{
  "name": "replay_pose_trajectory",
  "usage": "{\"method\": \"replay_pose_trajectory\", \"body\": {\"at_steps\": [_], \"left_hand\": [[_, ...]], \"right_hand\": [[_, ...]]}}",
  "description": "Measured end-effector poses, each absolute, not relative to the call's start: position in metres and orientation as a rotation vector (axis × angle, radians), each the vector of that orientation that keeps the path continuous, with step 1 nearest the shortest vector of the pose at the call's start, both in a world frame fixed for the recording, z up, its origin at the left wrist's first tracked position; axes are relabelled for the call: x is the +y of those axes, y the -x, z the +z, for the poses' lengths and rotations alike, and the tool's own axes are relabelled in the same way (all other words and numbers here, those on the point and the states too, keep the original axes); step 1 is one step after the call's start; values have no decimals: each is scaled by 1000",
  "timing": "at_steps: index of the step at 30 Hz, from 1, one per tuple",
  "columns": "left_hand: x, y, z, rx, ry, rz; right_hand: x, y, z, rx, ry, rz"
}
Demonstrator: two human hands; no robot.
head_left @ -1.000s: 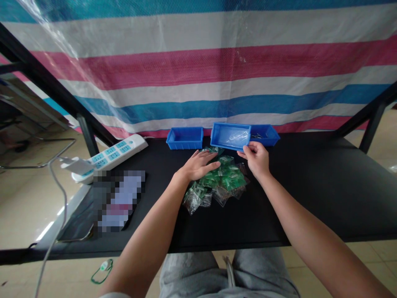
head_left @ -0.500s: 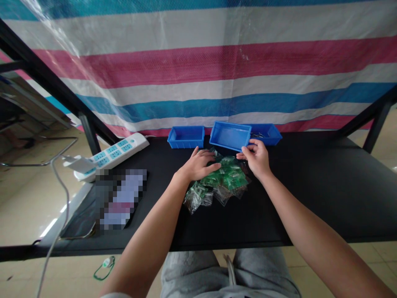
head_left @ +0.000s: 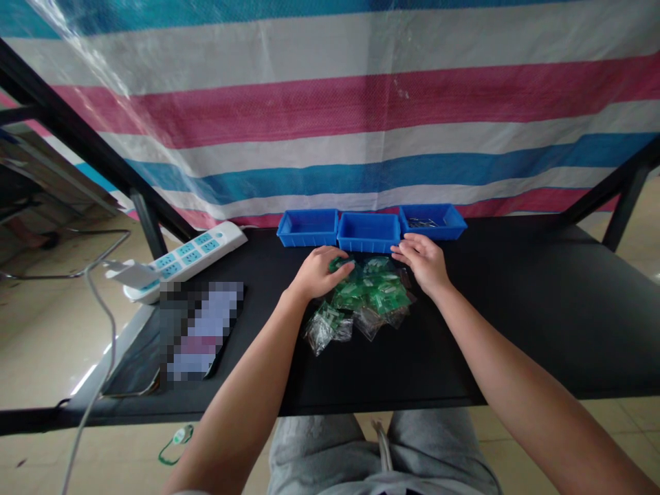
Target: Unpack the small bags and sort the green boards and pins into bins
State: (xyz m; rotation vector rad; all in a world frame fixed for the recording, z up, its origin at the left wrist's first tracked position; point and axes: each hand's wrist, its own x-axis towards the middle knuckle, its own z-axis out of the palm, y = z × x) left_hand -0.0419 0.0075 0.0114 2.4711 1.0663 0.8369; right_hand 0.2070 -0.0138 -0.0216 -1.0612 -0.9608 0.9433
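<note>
A loose heap of small clear packets [head_left: 375, 292] with green contents lies on the black table. My left hand [head_left: 320, 270] rests at the heap's upper left edge, thumb and fingers apart, touching the packets. Behind the heap, a blue bin [head_left: 368, 246] stands flat in the middle of a row. My right hand [head_left: 423, 261] hovers by that bin's front right corner with its fingers spread. Whether the fingertips still touch the bin, I cannot tell.
A second blue bin [head_left: 308, 240] stands on the left, and a third blue bin [head_left: 447, 230] with thin metal pieces is on the right. A white power strip [head_left: 188, 258] and a blurred-out phone-like object [head_left: 209, 333] lie left. A striped sheet [head_left: 330, 103] hangs behind.
The middle bin, earlier tilted and held at its corner by my right hand, now sits level between the other two. My right hand has let go; my left hand shifted slightly left.
</note>
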Motion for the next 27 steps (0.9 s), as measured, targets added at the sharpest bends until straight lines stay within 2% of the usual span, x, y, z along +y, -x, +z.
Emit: {"method": "replay_pose_trajectory", "body": {"at_steps": [6,13,19,23,27], "left_hand": [[16,47,0,1432,-2353,1120],[23,52,-8,1533,-2294,1071],[25,55,-15,1830,-2188,1203],[25,57,-16,1922,-2210,1275],[25,58,-15,1927,-2250,1062]], "right_hand": [[-17,-212,-25,-1127,1295,643],[-22,-212,-24,-1425,1354,408],[-24,-202,0,-1893,1359,-39],[-14,-193,15,-2204,1478,56],[-1,-195,22,-2357,1544,364]]}}
